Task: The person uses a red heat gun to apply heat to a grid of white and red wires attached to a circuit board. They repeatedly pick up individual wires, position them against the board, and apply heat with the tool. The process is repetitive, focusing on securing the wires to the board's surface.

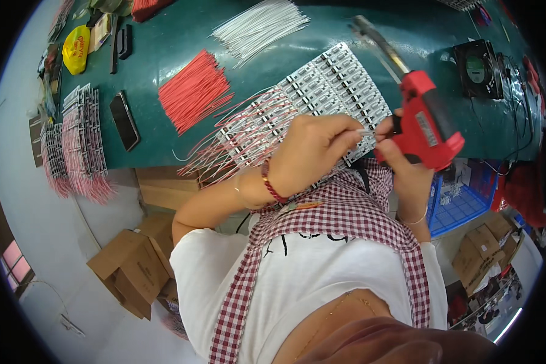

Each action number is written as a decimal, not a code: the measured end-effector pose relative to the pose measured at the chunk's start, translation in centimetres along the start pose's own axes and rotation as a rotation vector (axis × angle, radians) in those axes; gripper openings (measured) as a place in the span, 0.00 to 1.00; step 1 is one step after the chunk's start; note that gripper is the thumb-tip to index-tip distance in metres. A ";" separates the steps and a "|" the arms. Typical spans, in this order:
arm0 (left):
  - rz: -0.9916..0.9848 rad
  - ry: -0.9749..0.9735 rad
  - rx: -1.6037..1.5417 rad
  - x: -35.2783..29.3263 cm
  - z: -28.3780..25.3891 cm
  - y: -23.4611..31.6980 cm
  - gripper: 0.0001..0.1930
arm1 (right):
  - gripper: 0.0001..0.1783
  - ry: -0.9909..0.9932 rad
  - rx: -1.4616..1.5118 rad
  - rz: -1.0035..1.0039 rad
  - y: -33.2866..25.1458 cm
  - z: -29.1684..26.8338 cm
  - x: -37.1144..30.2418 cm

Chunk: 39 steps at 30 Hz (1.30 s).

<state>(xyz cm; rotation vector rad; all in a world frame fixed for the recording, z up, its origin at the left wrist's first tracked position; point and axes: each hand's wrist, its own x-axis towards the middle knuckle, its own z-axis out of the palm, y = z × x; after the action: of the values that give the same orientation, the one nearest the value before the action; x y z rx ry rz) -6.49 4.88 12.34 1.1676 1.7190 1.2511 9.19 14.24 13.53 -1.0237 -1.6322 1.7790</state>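
Observation:
My left hand (318, 148) is over the near part of a panel of small circuit boards (346, 76), its thumb and fingertips pinched on a thin white piece (365, 131) whose kind I cannot make out. Close beside it, my right hand (409, 173) is closed around a red and black soldering gun (428, 121). The gun's metal barrel points away to the far left, raised over the table and blurred. Fingertips of my right hand come near the other end of the white piece. Red and white wires (249, 124) trail leftward off the panel's left part.
Piles of red wires (194, 91) and white wires (258, 30) lie on the green table (145, 103). A phone (124, 121) and wired board stacks (85, 133) are to the left. At right are a black device (476, 70), cables and a blue crate (437, 224). Cardboard boxes (130, 267) stand below.

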 end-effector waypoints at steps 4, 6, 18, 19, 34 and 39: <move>-0.016 -0.009 -0.019 -0.3 1.2 -0.3 0.06 | 0.14 -0.062 -0.117 -0.075 0.4 0.6 -0.2; -0.015 -0.003 -0.026 -0.5 1.5 -0.3 0.06 | 0.14 -0.059 -0.138 -0.092 0.9 0.5 -0.2; -0.040 -0.101 0.071 -0.8 0.4 -0.2 0.07 | 0.13 -0.111 -0.219 -0.062 1.6 0.0 -0.3; -0.020 -0.110 0.105 -0.9 0.2 -0.1 0.07 | 0.13 -0.123 -0.221 -0.056 1.4 0.0 -0.4; 0.245 0.081 0.355 -1.6 1.4 -1.0 0.05 | 0.10 -0.087 -0.129 0.016 1.5 0.7 -1.3; 0.183 0.082 0.314 -2.2 1.5 -1.0 0.04 | 0.08 -0.080 -0.182 -0.038 1.9 1.1 -1.5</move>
<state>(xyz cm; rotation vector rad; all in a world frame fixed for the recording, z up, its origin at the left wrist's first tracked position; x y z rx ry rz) -4.62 3.15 11.06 1.5020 1.9567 1.1764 9.43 12.12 11.91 -1.0039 -1.8782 1.6903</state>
